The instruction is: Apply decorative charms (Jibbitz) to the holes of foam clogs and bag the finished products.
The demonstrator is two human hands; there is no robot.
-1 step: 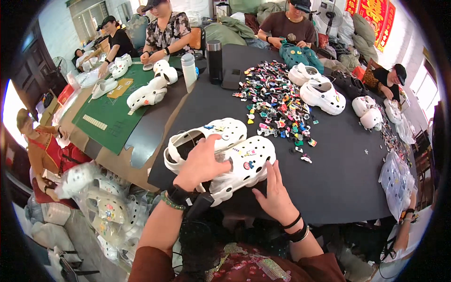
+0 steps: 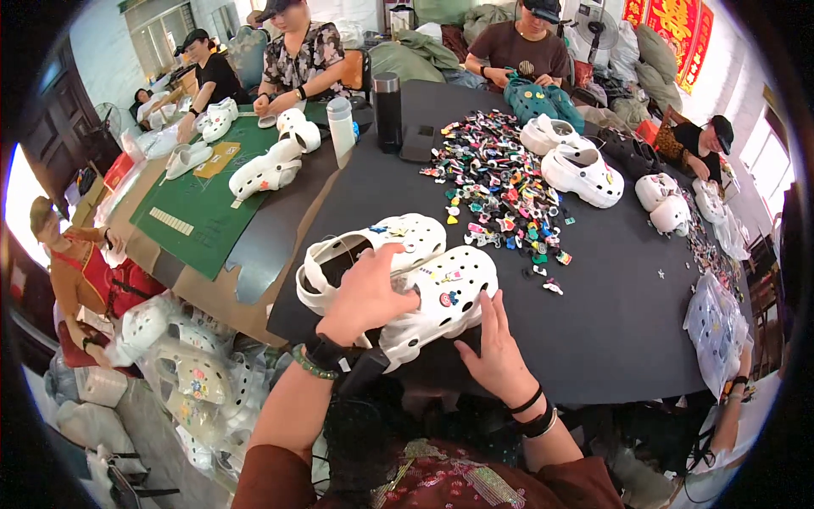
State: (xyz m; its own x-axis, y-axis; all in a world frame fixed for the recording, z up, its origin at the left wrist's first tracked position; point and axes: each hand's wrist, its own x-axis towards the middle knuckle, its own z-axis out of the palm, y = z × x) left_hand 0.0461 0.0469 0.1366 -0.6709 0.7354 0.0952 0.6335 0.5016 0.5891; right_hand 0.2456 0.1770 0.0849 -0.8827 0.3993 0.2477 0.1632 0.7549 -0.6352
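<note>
Left hand [image 2: 366, 297] lies palm down over the heel end of the near white clog [image 2: 445, 299], fingers curled down onto its top, pinning the shoe more than gripping it. Right hand [image 2: 494, 346] rests against the same clog's near side, fingers spread and flat along the sole edge, closed on nothing. Compared with the earlier head view, neither hand nor the clog has shifted in any way I can make out; the shoe appears to be simply steadied where it sits.

That clog sits on the black table [image 2: 627, 314], at the edge nearest the person, already carrying a few small coloured charms on its upper. Touching it on the far side lies a second white clog [image 2: 373, 246], its strap toward the left. Beyond the pair, toward the middle of the table, spreads a pile of charms [image 2: 500, 187]. Past the pile stand two more white clogs [image 2: 581, 170] and a dark flask [image 2: 388, 110].
</note>
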